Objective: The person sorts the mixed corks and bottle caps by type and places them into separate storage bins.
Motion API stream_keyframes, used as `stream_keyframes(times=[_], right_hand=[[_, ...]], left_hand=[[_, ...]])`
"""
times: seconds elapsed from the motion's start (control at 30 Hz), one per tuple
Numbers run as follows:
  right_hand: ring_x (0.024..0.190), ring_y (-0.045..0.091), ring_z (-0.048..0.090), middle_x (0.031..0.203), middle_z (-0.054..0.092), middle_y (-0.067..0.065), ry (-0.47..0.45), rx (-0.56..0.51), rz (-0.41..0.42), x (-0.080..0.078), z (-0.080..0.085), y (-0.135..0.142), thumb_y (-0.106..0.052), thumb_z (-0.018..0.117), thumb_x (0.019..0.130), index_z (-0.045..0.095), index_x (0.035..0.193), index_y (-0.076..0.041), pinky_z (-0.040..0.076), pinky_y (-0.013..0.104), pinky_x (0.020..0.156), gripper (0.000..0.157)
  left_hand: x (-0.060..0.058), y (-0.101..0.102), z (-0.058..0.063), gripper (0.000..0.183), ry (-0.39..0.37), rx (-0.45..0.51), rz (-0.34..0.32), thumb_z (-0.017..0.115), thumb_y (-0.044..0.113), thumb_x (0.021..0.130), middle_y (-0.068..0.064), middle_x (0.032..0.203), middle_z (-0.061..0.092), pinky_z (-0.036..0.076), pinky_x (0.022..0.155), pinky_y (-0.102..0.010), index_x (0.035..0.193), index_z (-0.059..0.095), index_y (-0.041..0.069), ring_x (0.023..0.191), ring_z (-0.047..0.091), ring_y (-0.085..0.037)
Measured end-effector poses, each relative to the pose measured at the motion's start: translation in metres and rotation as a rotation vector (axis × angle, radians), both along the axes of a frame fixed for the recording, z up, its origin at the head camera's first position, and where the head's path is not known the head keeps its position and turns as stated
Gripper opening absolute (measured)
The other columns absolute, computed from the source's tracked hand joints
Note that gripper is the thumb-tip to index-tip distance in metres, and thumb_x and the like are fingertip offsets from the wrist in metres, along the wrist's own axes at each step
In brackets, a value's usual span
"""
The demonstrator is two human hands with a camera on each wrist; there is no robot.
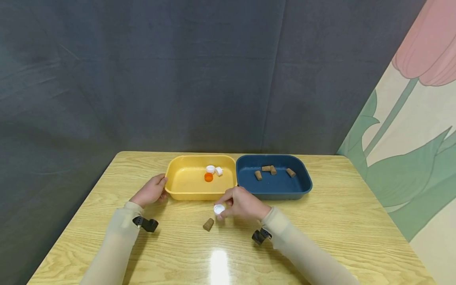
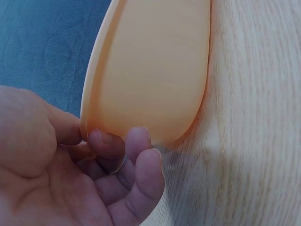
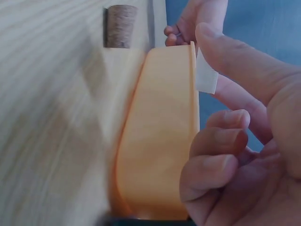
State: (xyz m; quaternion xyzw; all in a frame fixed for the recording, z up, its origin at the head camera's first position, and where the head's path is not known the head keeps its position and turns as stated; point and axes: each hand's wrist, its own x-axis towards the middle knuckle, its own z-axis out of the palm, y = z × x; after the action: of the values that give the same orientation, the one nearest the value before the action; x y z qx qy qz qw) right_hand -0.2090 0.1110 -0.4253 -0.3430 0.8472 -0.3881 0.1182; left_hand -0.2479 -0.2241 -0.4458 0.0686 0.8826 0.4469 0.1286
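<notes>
My left hand (image 1: 151, 191) is at the left end of the yellow tray (image 1: 199, 195). In the left wrist view its thumb and index finger pinch the tray's rim (image 2: 92, 75), the other fingers curled below. A white bottle cap (image 1: 219, 209) is pinched between thumb and index finger of my right hand (image 1: 244, 204), its hollow side facing up, just in front of the yellow tray. Inside that tray lie two white caps (image 1: 210, 169) and an orange cap (image 1: 208, 177). On the table near my right fingertips lies a cork stopper (image 1: 208, 225).
A dark blue tray (image 1: 278, 196) stands against the yellow one on its right, with several cork stoppers (image 1: 273, 170) inside. Both trays sit toward the back of the wooden table (image 1: 342, 221). Behind the table hangs a dark grey curtain (image 1: 213, 79); a painted wall (image 1: 409, 158) borders the right.
</notes>
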Motion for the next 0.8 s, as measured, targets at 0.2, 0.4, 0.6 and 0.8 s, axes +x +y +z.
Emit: stream_keyframes(times=[0.2, 0.4, 0.6, 0.8], right_hand=[[0.060, 0.008, 0.037, 0.065, 0.039, -0.006, 0.026, 0.012, -0.014, -0.007, 0.011, -0.002, -0.016, 0.088, 0.077, 0.081, 0.102, -0.015, 0.031, 0.022, 0.058, 0.026], [0.062, 0.011, 0.039, 0.069, 0.044, -0.003, 0.024, 0.051, -0.055, -0.020, 0.023, -0.006, -0.021, 0.087, 0.079, 0.079, 0.108, -0.014, 0.032, 0.023, 0.058, 0.031], [0.064, 0.014, 0.040, 0.069, 0.045, -0.001, 0.047, 0.099, -0.098, -0.037, 0.033, -0.011, -0.026, 0.086, 0.080, 0.079, 0.108, -0.016, 0.031, 0.025, 0.058, 0.031], [0.064, 0.015, 0.039, 0.070, 0.046, 0.001, 0.053, 0.120, -0.121, -0.055, 0.041, -0.020, -0.024, 0.086, 0.080, 0.079, 0.109, -0.014, 0.030, 0.026, 0.058, 0.032]], left_hand=[[-0.002, -0.001, -0.002, 0.040, 0.005, 0.009, -0.005, 0.027, 0.014, 0.111, -0.010, 0.078, 0.052, 0.053, 0.063, -0.038, 0.139, 0.041, -0.012, 0.068, 0.056, -0.021], [-0.001, 0.000, -0.002, 0.040, 0.004, 0.016, 0.000, 0.027, 0.014, 0.111, -0.011, 0.079, 0.052, 0.053, 0.062, -0.037, 0.139, 0.041, -0.012, 0.069, 0.055, -0.022], [0.000, 0.000, -0.001, 0.040, -0.010, 0.017, 0.002, 0.027, 0.014, 0.111, -0.011, 0.079, 0.052, 0.053, 0.063, -0.038, 0.138, 0.042, -0.011, 0.069, 0.056, -0.023], [0.000, 0.000, 0.000, 0.040, -0.004, 0.018, -0.002, 0.027, 0.014, 0.111, -0.011, 0.078, 0.052, 0.053, 0.062, -0.038, 0.137, 0.042, -0.012, 0.068, 0.056, -0.023]])
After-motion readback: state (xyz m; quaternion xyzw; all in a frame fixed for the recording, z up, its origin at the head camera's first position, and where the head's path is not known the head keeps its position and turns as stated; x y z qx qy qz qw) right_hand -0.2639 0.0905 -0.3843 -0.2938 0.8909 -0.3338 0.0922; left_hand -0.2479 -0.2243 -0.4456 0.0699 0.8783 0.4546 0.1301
